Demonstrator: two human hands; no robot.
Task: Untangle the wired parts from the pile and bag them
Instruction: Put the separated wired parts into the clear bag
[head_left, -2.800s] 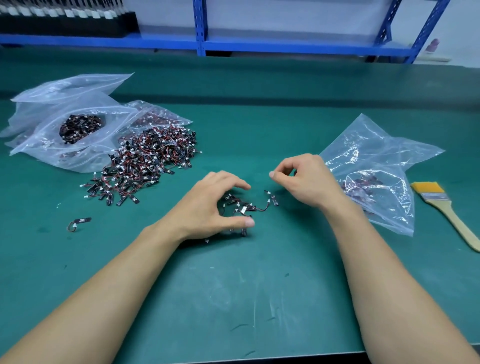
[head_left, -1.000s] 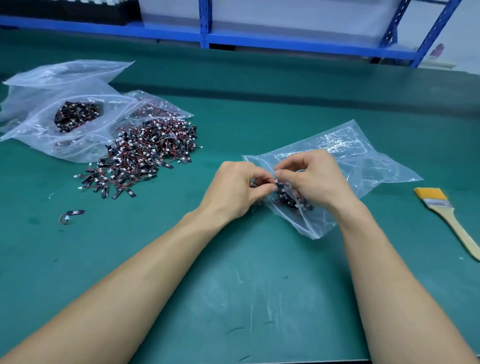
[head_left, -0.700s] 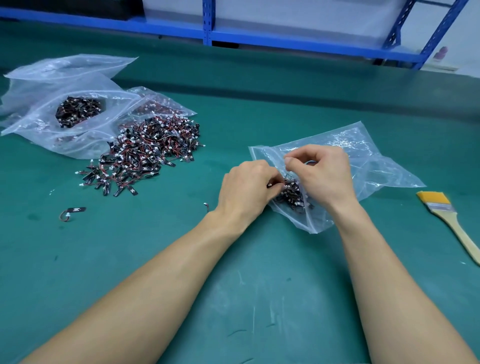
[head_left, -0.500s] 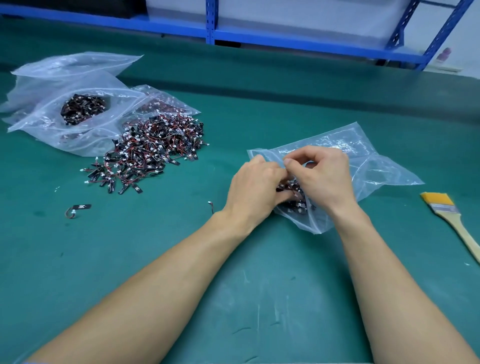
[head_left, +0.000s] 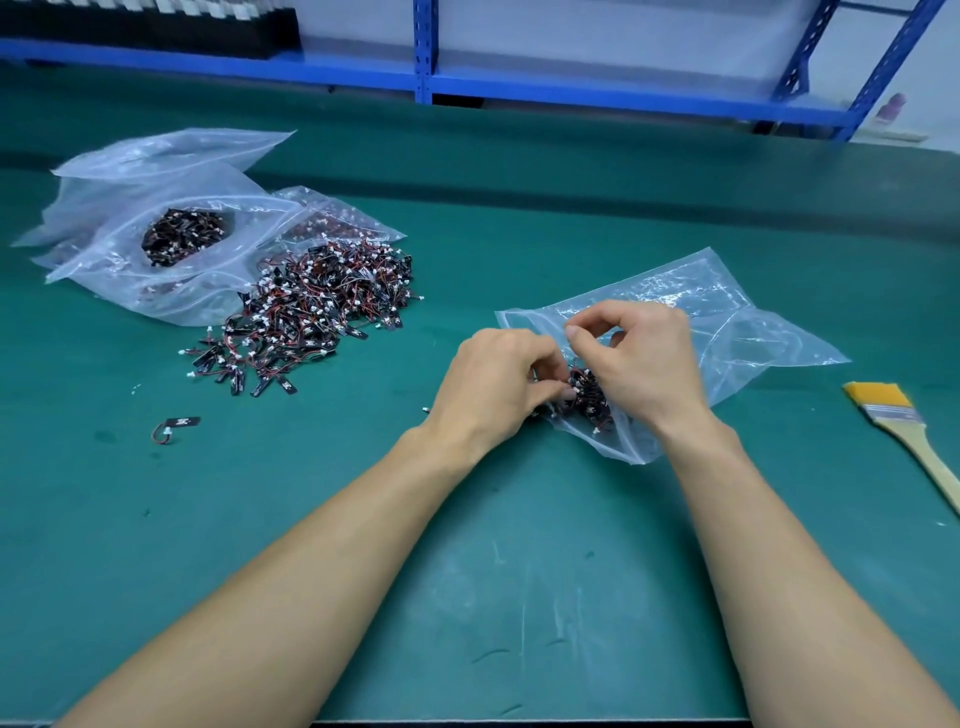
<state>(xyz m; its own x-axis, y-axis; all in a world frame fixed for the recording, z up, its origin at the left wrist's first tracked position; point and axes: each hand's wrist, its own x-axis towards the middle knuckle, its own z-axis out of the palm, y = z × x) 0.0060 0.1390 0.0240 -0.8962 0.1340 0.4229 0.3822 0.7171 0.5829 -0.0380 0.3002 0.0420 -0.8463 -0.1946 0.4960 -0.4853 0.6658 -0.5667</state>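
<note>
A pile of small black wired parts (head_left: 317, 306) with red wires and white plugs lies on the green mat at the left. A clear plastic bag (head_left: 727, 332) lies at centre right with a clump of wired parts (head_left: 589, 392) inside near its mouth. My left hand (head_left: 493, 384) has its fingers curled at the bag's mouth, pushing parts in; what it grips is hidden. My right hand (head_left: 639, 358) pinches the bag's upper edge between thumb and forefinger and holds the mouth up. One loose wired part (head_left: 176, 427) lies alone at the left.
Clear bags (head_left: 171, 228) holding more wired parts lie at the far left behind the pile. A yellow-bristled paintbrush (head_left: 914, 436) with a wooden handle lies at the right edge. A blue shelf frame (head_left: 426, 52) runs along the back of the green mat (head_left: 519, 597).
The bag has been pulled from the right to the centre. The small clump that lay on the mat has gone into it, and my left hand has pushed further into the bag's mouth.
</note>
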